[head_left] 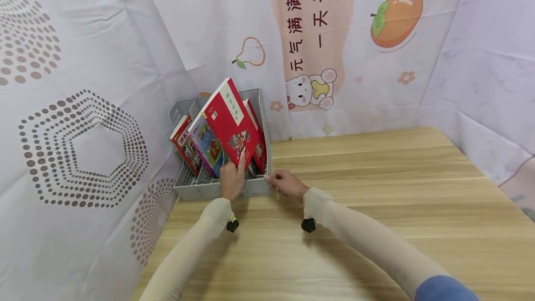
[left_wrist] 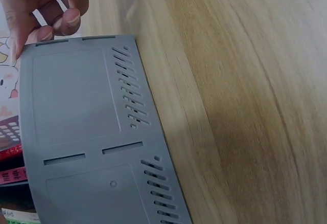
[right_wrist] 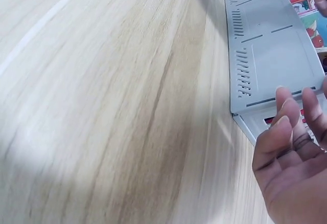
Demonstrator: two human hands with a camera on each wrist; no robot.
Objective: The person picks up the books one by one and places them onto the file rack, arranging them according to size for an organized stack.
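A red book [head_left: 234, 122] with a white title strip leans in a grey desktop book rack [head_left: 255, 187]. My left hand [head_left: 232, 178] grips the book near its lower edge, thumb lying on the cover. Fingers of my right hand [head_left: 288, 183] pinch the rack's front right corner, the other fingers loosely bent outside it. In the left wrist view the right hand [left_wrist: 51, 9] shows at that corner of the rack [left_wrist: 76, 101]. The right wrist view shows the right hand [right_wrist: 296, 168] beside the rack's end [right_wrist: 281, 60]; the left hand is mostly cut off there.
Left of the red book stand a purple-edged picture book [head_left: 207, 147] and a thin red book [head_left: 187, 147]. Another red book [head_left: 259, 150] leans against the rack's right wall. The wooden table [head_left: 376, 175] extends to the right. Printed cloth curtains [head_left: 225, 22] hang behind and at the sides.
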